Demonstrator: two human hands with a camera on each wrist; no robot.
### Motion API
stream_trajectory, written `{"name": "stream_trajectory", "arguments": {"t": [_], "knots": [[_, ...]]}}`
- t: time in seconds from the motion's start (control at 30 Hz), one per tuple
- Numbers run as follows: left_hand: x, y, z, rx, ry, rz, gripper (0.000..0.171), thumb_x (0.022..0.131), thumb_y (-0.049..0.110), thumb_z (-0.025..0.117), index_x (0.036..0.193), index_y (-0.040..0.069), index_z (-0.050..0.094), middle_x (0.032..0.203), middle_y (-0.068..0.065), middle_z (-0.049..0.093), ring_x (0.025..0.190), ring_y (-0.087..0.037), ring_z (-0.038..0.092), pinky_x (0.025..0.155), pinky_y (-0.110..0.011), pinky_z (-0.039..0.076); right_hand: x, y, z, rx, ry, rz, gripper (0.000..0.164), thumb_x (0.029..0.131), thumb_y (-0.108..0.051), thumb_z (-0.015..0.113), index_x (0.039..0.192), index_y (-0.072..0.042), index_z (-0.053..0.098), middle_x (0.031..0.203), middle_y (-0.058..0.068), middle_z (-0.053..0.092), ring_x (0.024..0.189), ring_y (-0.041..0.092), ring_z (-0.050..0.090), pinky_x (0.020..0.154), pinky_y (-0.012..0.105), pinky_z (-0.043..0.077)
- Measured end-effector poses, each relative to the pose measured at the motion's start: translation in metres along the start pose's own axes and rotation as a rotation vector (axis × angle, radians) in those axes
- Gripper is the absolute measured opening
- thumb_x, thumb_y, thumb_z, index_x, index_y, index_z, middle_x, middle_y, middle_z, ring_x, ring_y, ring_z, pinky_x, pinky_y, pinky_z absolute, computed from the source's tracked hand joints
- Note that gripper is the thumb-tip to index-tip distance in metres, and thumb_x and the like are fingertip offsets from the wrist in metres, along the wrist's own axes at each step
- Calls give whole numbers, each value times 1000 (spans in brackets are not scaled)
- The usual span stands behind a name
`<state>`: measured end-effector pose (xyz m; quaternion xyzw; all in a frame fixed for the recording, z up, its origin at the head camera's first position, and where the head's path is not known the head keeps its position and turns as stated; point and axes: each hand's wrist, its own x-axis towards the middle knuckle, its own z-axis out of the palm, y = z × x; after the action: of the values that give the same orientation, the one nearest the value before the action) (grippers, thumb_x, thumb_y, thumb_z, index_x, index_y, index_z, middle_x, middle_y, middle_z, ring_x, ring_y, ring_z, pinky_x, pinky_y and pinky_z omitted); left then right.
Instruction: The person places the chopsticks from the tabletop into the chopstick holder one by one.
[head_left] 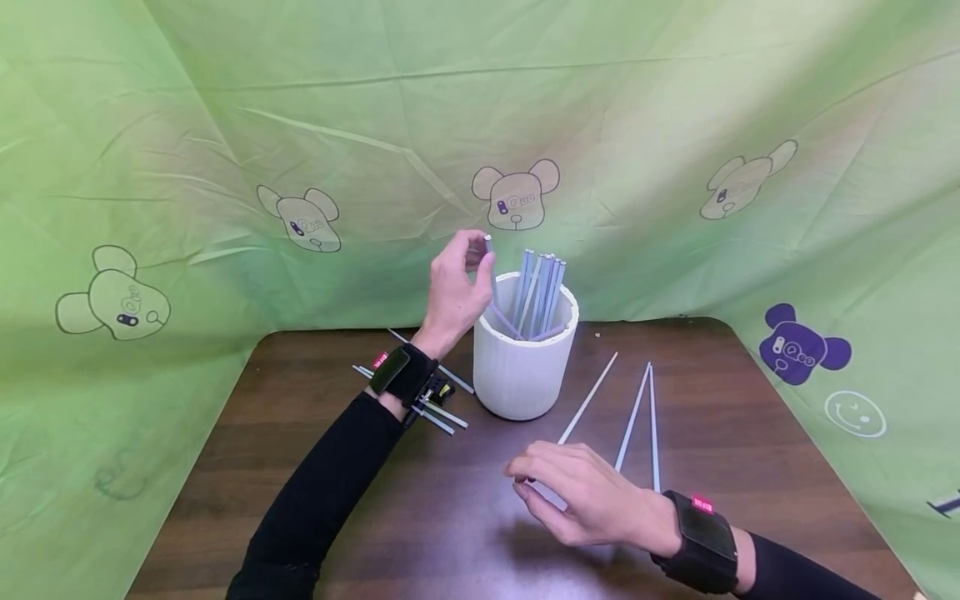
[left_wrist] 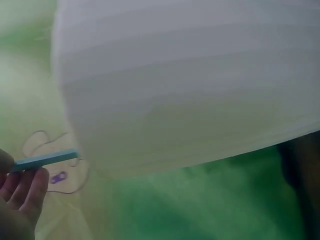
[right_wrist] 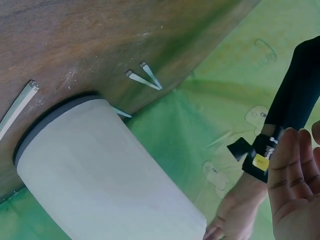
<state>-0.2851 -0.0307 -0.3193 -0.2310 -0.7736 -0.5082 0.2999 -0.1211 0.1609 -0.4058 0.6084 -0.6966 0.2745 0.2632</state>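
A white round pot (head_left: 521, 375) stands on the table with several thin pale-blue sticks (head_left: 542, 292) upright or leaning inside it. At the pot's left rim my left hand (head_left: 459, 283) pinches one stick (head_left: 489, 246) between thumb and fingers; the left wrist view shows this stick (left_wrist: 46, 160) beside the pot's edge. My right hand (head_left: 588, 496) hovers low over the table in front of the pot, its fingers bent loosely. In the right wrist view that hand (right_wrist: 296, 190) shows relaxed fingers and nothing held.
Right of the pot, pale sticks (head_left: 633, 417) lie on the brown table (head_left: 510, 550), partly hidden by my right hand. More sticks (head_left: 442, 417) lie to the left, under my left wrist. A green printed cloth (head_left: 375, 125) hangs behind and at the sides.
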Motion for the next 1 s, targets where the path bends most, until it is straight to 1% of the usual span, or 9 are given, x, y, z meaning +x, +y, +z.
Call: {"name": "stream_trajectory", "arguments": {"t": [0.2, 0.3, 0.37, 0.5, 0.63, 0.73, 0.8, 0.9, 1.0], "knots": [[-8, -9, 9, 32, -78, -116, 20, 98, 8, 59, 117, 0, 62, 110, -15, 70, 104, -27, 67, 99, -40, 54, -2, 0, 2, 5, 4, -10, 21, 92, -4, 59, 112, -3, 63, 92, -4, 62, 78, 4, 59, 74, 11, 51], [-10, -11, 12, 56, -112, -156, 19, 98, 10, 61, 115, 2, 63, 111, -15, 70, 107, -28, 64, 103, -45, 50, -2, 0, 3, 6, 3, -9, 21, 93, -4, 59, 113, -3, 63, 92, -4, 62, 80, 3, 59, 75, 11, 51], [-9, -13, 14, 78, -134, -174, 19, 98, 12, 62, 114, 2, 64, 112, -14, 71, 109, -30, 63, 104, -46, 48, -2, 0, 3, 7, 5, -4, 21, 93, -4, 59, 113, -3, 63, 93, -4, 62, 80, 3, 59, 75, 11, 51], [-8, -20, 17, 134, -180, -195, 21, 97, 16, 63, 114, 4, 67, 117, -13, 70, 115, -33, 59, 104, -44, 44, -2, 1, 3, 12, 11, -4, 21, 92, -3, 59, 112, -3, 63, 92, -3, 62, 78, 4, 59, 74, 11, 51], [-8, -25, 17, 168, -203, -220, 24, 97, 20, 64, 117, 5, 67, 122, -13, 68, 119, -33, 57, 106, -44, 43, -3, 0, 4, 19, 8, -1, 21, 92, -3, 59, 113, -3, 63, 92, -4, 62, 79, 3, 59, 74, 11, 51], [-9, -26, 14, 166, -190, -233, 28, 97, 22, 65, 119, 5, 67, 123, -14, 68, 119, -33, 57, 107, -45, 42, -4, 0, 4, 24, 2, 10, 22, 91, -3, 60, 113, -4, 63, 94, -4, 63, 80, 3, 59, 75, 11, 51], [-10, -28, 12, 159, -165, -231, 29, 98, 23, 64, 120, 5, 66, 122, -13, 68, 117, -32, 58, 107, -44, 42, -5, 0, 4, 28, 0, 21, 23, 91, -3, 60, 114, -4, 63, 94, -4, 63, 81, 2, 59, 75, 11, 51], [-13, -34, 7, 140, -101, -222, 26, 100, 23, 60, 117, 6, 67, 116, -12, 69, 111, -28, 59, 103, -43, 44, -5, 0, 5, 32, -4, 30, 23, 92, -3, 60, 114, -5, 63, 95, -4, 63, 81, 2, 58, 75, 11, 50], [-17, -46, 2, 121, -25, -227, 23, 101, 21, 55, 113, 5, 66, 108, -11, 68, 103, -26, 60, 98, -42, 46, -5, 0, 5, 28, -4, 32, 22, 92, -4, 60, 114, -5, 63, 94, -4, 63, 81, 2, 58, 75, 11, 50]]}}
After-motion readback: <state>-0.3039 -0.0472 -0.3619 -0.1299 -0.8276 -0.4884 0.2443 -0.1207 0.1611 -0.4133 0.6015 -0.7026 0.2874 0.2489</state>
